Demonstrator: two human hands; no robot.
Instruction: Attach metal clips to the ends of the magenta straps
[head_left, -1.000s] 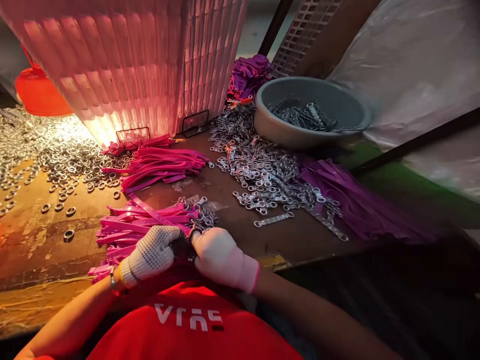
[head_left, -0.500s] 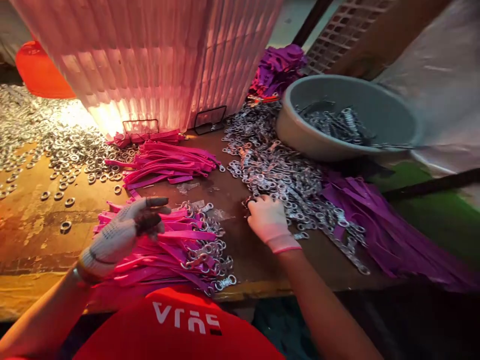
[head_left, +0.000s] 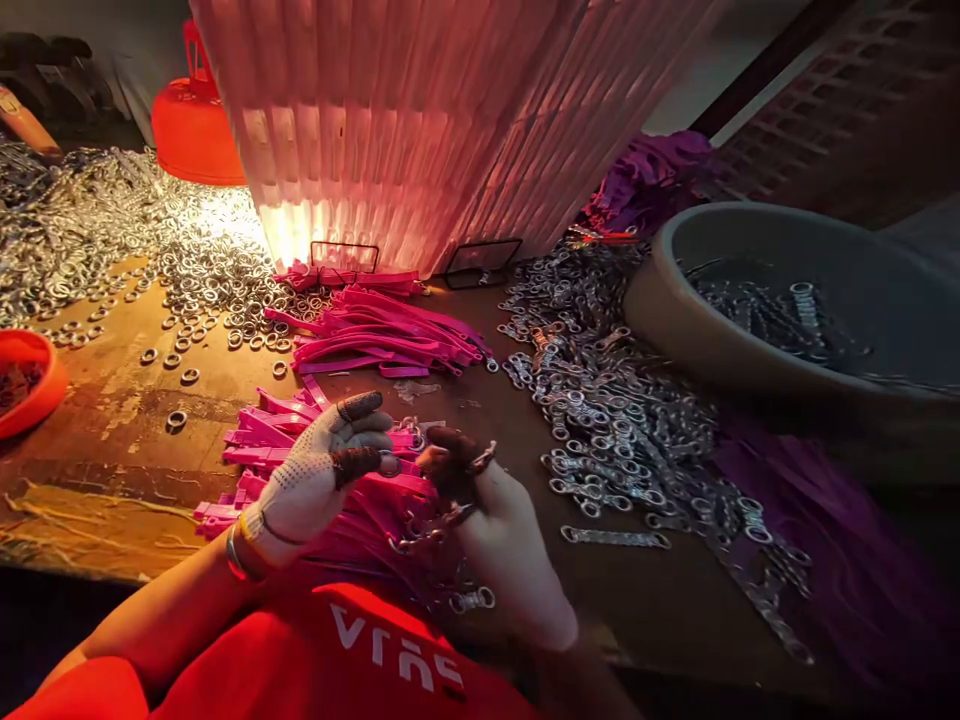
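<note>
My left hand (head_left: 322,475), in a dotted white glove with dark fingertips, hovers above a bundle of bright pink straps (head_left: 262,440). Its thumb and forefinger are apart, and I make out nothing held in them. Facing it, my right hand (head_left: 510,540), in a pale glove, has its darkened fingers bent around small metal links with ringed ends (head_left: 484,459). How many links it grips is hidden. Below both hands, more ring-ended links (head_left: 472,600) lie at the ends of the pink straps.
Ring-ended metal links form a heap (head_left: 615,440) on the right, beside a grey basin (head_left: 652,290) and purple straps (head_left: 810,520). A second pink bundle (head_left: 382,335) lies behind. Loose rings (head_left: 225,290) spread under an orange lamp (head_left: 196,135). A ribbed translucent panel (head_left: 390,130) stands behind.
My right hand has left the link heap and come leftward to my left hand, carrying metal links. The view has turned rightwards-to-left, bringing an orange bowl into sight at the left edge.
</note>
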